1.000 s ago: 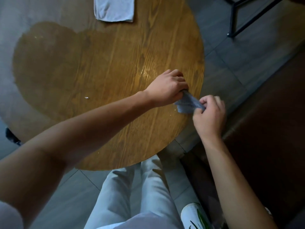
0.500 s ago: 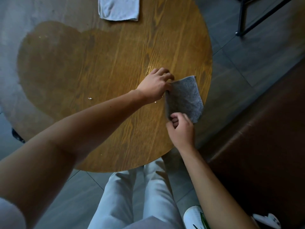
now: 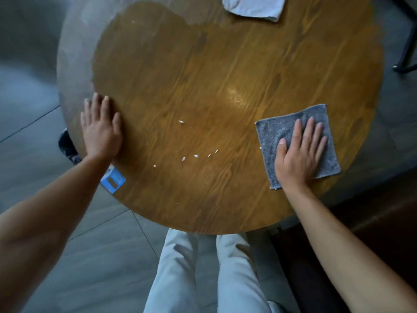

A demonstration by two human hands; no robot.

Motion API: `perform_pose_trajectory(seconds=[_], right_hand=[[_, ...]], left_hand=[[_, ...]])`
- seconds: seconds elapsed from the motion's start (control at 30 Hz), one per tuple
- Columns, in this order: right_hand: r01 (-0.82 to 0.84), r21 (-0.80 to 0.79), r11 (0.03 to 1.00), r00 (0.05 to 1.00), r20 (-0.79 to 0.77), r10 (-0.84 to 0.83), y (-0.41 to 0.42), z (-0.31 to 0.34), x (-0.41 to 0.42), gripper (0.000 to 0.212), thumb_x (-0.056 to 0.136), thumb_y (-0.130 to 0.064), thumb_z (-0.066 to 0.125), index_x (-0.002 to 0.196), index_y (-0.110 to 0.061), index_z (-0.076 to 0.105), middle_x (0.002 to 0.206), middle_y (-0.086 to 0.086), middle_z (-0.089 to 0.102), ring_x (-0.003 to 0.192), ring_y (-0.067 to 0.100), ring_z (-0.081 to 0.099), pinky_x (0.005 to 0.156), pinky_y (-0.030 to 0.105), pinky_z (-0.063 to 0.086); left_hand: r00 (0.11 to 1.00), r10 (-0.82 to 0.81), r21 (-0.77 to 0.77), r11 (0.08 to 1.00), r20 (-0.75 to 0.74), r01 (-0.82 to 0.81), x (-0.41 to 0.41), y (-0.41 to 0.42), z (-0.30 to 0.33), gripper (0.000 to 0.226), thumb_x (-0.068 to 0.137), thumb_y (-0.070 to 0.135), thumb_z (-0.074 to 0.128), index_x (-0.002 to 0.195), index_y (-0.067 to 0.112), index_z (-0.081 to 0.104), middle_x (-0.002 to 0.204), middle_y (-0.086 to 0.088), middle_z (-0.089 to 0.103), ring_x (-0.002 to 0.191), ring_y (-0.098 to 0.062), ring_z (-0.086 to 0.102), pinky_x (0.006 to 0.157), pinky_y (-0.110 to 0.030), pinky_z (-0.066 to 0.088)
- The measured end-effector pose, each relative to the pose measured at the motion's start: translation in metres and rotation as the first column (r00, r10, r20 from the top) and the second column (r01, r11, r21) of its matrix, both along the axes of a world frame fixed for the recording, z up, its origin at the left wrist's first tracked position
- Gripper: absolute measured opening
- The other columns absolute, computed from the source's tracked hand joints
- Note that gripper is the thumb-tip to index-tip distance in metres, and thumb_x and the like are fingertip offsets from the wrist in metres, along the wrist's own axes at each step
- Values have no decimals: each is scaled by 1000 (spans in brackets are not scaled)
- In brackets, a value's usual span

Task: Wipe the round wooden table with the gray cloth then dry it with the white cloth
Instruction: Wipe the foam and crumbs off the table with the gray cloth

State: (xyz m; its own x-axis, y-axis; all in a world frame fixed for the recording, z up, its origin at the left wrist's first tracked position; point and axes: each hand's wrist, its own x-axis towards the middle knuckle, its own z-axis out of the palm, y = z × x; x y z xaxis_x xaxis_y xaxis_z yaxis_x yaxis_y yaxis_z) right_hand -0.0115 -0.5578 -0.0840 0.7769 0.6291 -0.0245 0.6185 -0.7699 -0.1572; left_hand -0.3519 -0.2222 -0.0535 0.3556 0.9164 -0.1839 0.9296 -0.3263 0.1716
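Note:
The round wooden table fills the view, its left and far edge washed out by glare. The gray cloth lies spread flat near the table's right edge. My right hand presses flat on it, fingers apart. My left hand rests palm down on the table's left edge, holding nothing. The white cloth lies at the far edge, partly cut off by the frame. Several small white crumbs dot the wood between my hands.
A blue and white card-like item sits under my left wrist at the table's near-left edge. My legs in light trousers are below the table. A dark metal frame stands at the far right on the gray tiled floor.
The gray cloth went from bunched between both hands to unfolded and laid flat. My left hand left it and moved to the table's left edge. My right hand now presses on the cloth.

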Motion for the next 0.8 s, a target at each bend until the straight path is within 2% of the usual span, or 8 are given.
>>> perform_pose_trajectory(seconds=[0.1, 0.23, 0.33, 0.43, 0.53, 0.67, 0.8], right_hand=[[-135, -18, 991, 991, 8, 135, 34, 1, -40, 62, 109, -41, 31, 162, -11, 20, 170, 16, 16, 159, 34, 11, 127, 57, 12], [-236, -30, 971, 972, -20, 236, 85, 2, -104, 62, 109, -41, 31, 162, -11, 20, 170, 15, 16, 159, 34, 11, 127, 57, 13], [-259, -10, 966, 966, -9, 259, 115, 1, -153, 63, 107, -40, 34, 161, -10, 24, 169, 16, 19, 158, 34, 14, 126, 59, 15], [-212, 7, 977, 977, 6, 212, 146, 0, -193, 63, 106, -39, 38, 160, -8, 27, 168, 17, 21, 157, 35, 17, 126, 59, 15], [-171, 17, 985, 985, 14, 170, 173, 1, -213, 63, 105, -39, 40, 159, -8, 29, 168, 17, 23, 157, 35, 18, 125, 59, 16], [-198, 18, 980, 980, 31, 197, 216, -1, -217, 62, 105, -39, 40, 160, -12, 31, 168, 14, 25, 157, 34, 20, 125, 59, 17], [-355, 10, 935, 935, 0, 355, 259, -2, -215, 58, 106, -41, 35, 161, -24, 28, 170, 9, 21, 158, 33, 15, 126, 58, 13]], left_hand=[[1000, -29, 5, 1000, -1, 29, -43, 3, -8, 59, 108, 42, 31, 161, 15, 27, 172, -8, 15, 159, -32, 4, 126, -33, -8], [987, -154, 63, 987, 46, 151, -60, 19, -19, 59, 109, 42, 34, 159, 11, 31, 170, -12, 20, 158, -36, 9, 130, -48, 5], [974, -212, 85, 975, 80, 206, -70, 25, -22, 58, 110, 41, 36, 159, 11, 31, 170, -11, 20, 159, -33, 9, 130, -48, 6], [969, -205, 130, 974, 139, 187, -79, 25, -24, 56, 109, 36, 40, 157, 8, 36, 168, -15, 24, 158, -36, 14, 130, -48, 8], [959, -199, 145, 974, 202, 172, -90, 21, -29, 53, 108, 30, 43, 155, 4, 39, 167, -17, 26, 157, -37, 17, 130, -48, 10], [940, -171, 119, 983, 295, 142, -108, 10, -33, 51, 108, 22, 44, 153, 0, 40, 166, -19, 29, 156, -39, 19, 130, -48, 11], [930, -188, 125, 980, 316, 156, -114, 6, -36, 51, 108, 22, 45, 152, -2, 40, 165, -20, 30, 155, -40, 21, 129, -51, 14]])
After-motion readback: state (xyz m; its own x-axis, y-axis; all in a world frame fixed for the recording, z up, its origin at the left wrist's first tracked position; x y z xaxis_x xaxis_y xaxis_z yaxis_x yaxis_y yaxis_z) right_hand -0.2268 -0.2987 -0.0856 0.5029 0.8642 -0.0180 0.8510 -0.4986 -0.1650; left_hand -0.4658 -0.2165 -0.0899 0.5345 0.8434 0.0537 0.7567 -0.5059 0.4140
